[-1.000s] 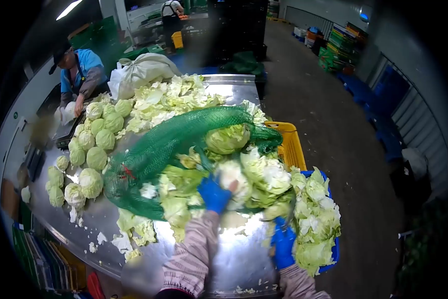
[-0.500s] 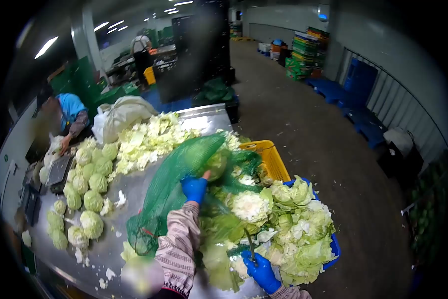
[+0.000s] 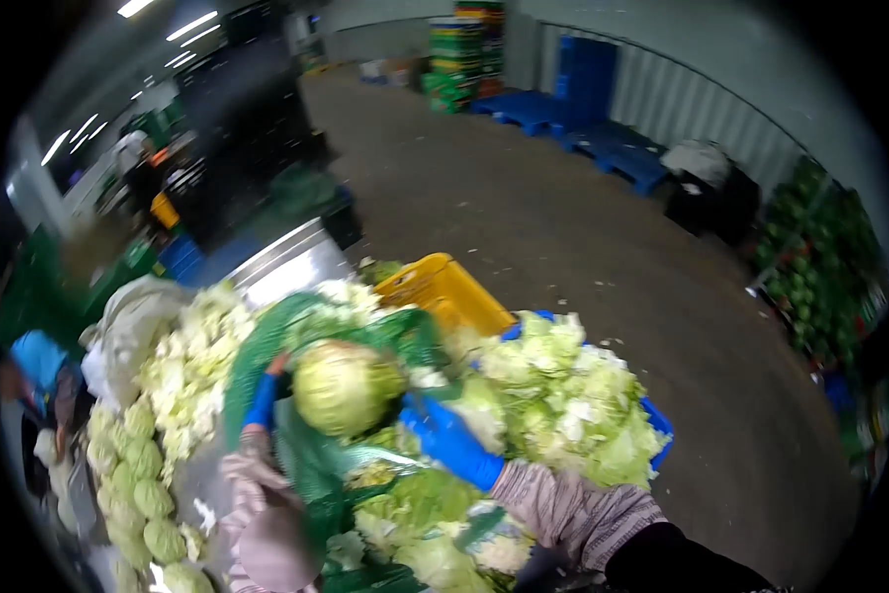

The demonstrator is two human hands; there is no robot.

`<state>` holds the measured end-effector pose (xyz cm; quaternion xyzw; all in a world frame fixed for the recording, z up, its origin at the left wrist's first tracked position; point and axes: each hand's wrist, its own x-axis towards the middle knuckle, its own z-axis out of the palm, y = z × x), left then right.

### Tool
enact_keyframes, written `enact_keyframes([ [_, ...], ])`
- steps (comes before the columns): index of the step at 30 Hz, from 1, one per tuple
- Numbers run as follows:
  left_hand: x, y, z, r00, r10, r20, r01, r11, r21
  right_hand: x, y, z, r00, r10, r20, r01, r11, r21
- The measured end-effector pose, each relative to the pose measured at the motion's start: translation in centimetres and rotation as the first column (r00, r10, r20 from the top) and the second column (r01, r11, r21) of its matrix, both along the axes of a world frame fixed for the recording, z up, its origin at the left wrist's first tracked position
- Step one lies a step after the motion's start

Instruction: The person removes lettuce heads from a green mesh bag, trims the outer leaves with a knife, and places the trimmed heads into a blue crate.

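The view has swung to the right since half a second ago, so the steel table (image 3: 288,265) now fills only the lower left and open concrete floor (image 3: 563,217) takes the middle and right. The green net bag (image 3: 301,450), spread flat before, is now bunched up towards the person. The heap of loose leaves (image 3: 563,395) over the blue crate (image 3: 659,427) borders the work on the right, with the yellow crate (image 3: 444,292) just behind it at the table's far corner. A row of trimmed cabbages (image 3: 138,465) lines the left edge, near a co-worker in blue (image 3: 34,361).

The cabbage head (image 3: 346,387), earlier inside the net, is now raised above it between both gloves. The right hand (image 3: 449,440), earlier low by the leaf heap, cups the head's lower right side with curled fingers. The left hand (image 3: 262,400) lies against the head's left side, but the net hides its grip, so I cannot tell how far it is closed.
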<state>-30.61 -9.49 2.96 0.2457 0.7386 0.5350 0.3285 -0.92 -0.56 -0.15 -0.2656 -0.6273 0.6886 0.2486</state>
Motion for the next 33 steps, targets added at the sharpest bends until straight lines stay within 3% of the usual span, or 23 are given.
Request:
enact_keyframes([
  [2, 2.7, 0.5, 0.7, 0.996, 0.001, 0.094, -0.002, 1.0, 0.013, -3.1, 1.4, 3.4, 0.995, 0.031, 0.093, -0.01, 0.977, -0.214],
  [4, 4.7, 1.0, -0.1, 0.978, -0.039, 0.204, 0.026, 0.997, 0.066, -4.8, 1.4, 2.6, 0.973, -0.127, 0.191, 0.152, 0.981, -0.123],
  [6, 4.8, 0.3, -2.9, 0.935, -0.135, 0.327, 0.087, 0.984, 0.157, -4.2, 1.8, 2.5, 0.986, -0.135, 0.098, 0.156, 0.954, -0.255],
  [8, 6.6, -1.3, -6.5, 0.927, -0.117, 0.356, 0.049, 0.98, 0.194, -2.2, 1.9, 2.5, 0.992, -0.107, 0.07, 0.124, 0.936, -0.329],
  [9, 11.9, -1.9, -1.0, 0.866, -0.072, 0.495, -0.114, 0.935, 0.336, -1.3, 1.7, 0.5, 0.99, -0.123, -0.063, 0.092, 0.93, -0.356],
  [10, 17.3, -2.4, 4.2, 0.778, -0.059, 0.626, -0.293, 0.847, 0.444, 0.6, 0.9, 0.6, 0.991, -0.121, -0.054, 0.103, 0.959, -0.265],
  [11, 17.0, -4.8, 2.4, 0.876, 0.029, 0.482, -0.215, 0.917, 0.336, 3.0, -0.2, 1.3, 0.985, -0.151, -0.086, 0.13, 0.97, -0.207],
  [12, 18.6, -6.9, 2.6, 0.94, 0.001, 0.341, -0.118, 0.939, 0.322, 5.8, -1.9, 2.4, 0.976, -0.19, -0.107, 0.172, 0.971, -0.164],
  [14, 21.7, -11.2, 3.0, 0.998, -0.05, 0.034, 0.04, 0.966, 0.255, 12.4, -4.7, 5.3, 0.994, -0.107, -0.01, 0.104, 0.979, -0.174],
  [15, 24.1, -12.6, 3.8, 0.995, -0.092, 0.029, 0.082, 0.968, 0.239, 15.5, -6.2, 6.1, 0.997, -0.07, 0.016, 0.072, 0.981, -0.178],
  [16, 26.5, -13.6, 4.4, 0.991, -0.134, 0.024, 0.125, 0.966, 0.225, 18.6, -7.5, 5.8, 0.987, 0.013, 0.157, 0.033, 0.958, -0.285],
  [18, 30.2, -16.0, 2.8, 0.985, -0.15, 0.088, 0.138, 0.982, 0.125, 22.8, -10.6, 4.6, 0.979, 0.031, 0.199, 0.057, 0.906, -0.419],
  [19, 31.1, -17.0, -0.3, 0.982, -0.128, 0.141, 0.124, 0.992, 0.037, 24.5, -11.2, 3.6, 0.966, 0.073, 0.248, 0.005, 0.953, -0.303],
  [20, 32.0, -17.9, -1.1, 0.98, -0.14, 0.143, 0.134, 0.99, 0.054, 25.6, -11.7, 2.9, 0.951, 0.11, 0.29, -0.057, 0.981, -0.185],
  [21, 33.0, -18.5, -1.5, 0.978, -0.153, 0.145, 0.144, 0.987, 0.072, 26.3, -12.0, 3.6, 0.956, 0.012, 0.295, -0.076, 0.975, 0.207],
  [24, 36.4, -19.3, -1.4, 0.99, -0.138, 0.008, 0.135, 0.98, 0.144, 27.4, -12.5, 4.6, 0.963, -0.168, 0.212, 0.041, 0.866, 0.499],
  [25, 37.1, -19.1, -1.2, 0.993, -0.115, 0.018, 0.11, 0.981, 0.162, 27.3, -11.5, 4.9, 0.982, -0.116, 0.148, -0.015, 0.736, 0.677],
  [28, 38.6, -18.5, -0.8, 0.999, -0.033, -0.013, 0.035, 0.983, 0.178, 29.1, -10.6, 5.6, 0.755, -0.104, 0.647, -0.532, 0.479, 0.698],
  [29, 38.4, -18.4, -1.3, 0.997, -0.022, 0.077, 0.006, 0.978, 0.207, 29.8, -10.5, 4.4, 0.786, -0.109, 0.608, -0.504, 0.457, 0.733],
  [33, 37.7, -17.5, -1.8, 0.998, -0.01, -0.055, 0.021, 0.977, 0.214, 30.0, -10.6, 4.0, 0.867, -0.093, 0.49, -0.449, 0.283, 0.848],
])
